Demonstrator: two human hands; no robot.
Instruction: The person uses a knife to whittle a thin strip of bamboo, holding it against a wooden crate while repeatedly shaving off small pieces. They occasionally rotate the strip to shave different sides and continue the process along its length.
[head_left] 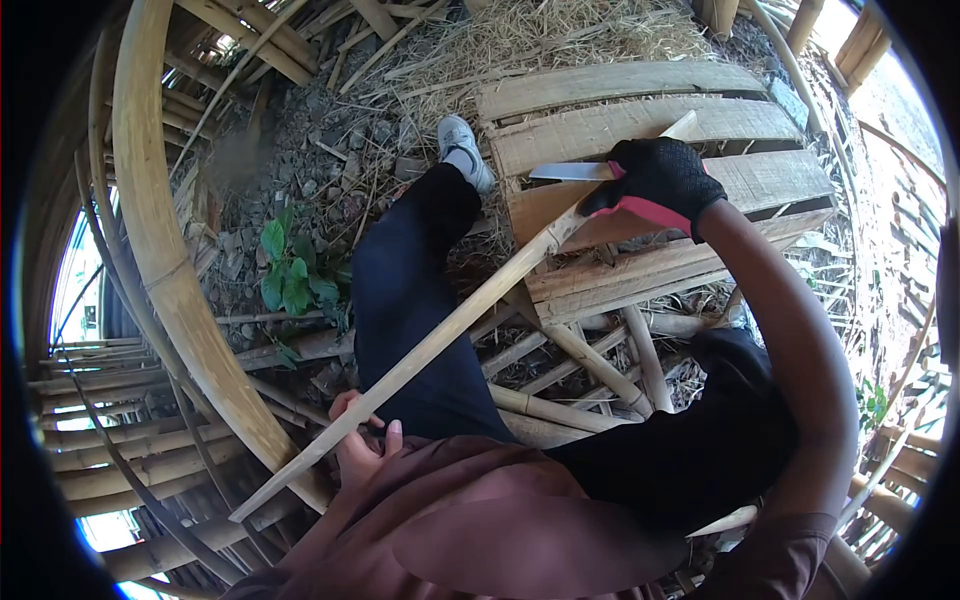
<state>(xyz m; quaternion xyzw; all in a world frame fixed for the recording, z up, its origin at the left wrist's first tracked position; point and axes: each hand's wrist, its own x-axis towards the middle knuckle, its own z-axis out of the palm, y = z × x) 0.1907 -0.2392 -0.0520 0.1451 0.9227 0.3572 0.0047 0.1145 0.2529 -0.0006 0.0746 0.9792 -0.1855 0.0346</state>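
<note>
A long, pale bamboo strip (455, 323) runs diagonally from the lower left, across my lap, to the wooden slats. My bare left hand (362, 440) is closed around its near part, close to my waist. My right hand (658, 185), in a black glove with a pink-red palm, is shut on a knife (570, 172). The knife's blade points left, just above the strip. Beneath the glove the strip is partly hidden, and its far end (682, 126) shows beyond the fingers. The glove's thumb lies against the strip; the knife handle is mostly covered.
Under my right hand stands a slatted wooden platform (580, 133). A thick curved bamboo pole (165, 250) rises at left, beside stacked bamboo (140, 460). A small green plant (290, 270) grows from the rubble near my leg. Straw (560, 35) lies behind the platform.
</note>
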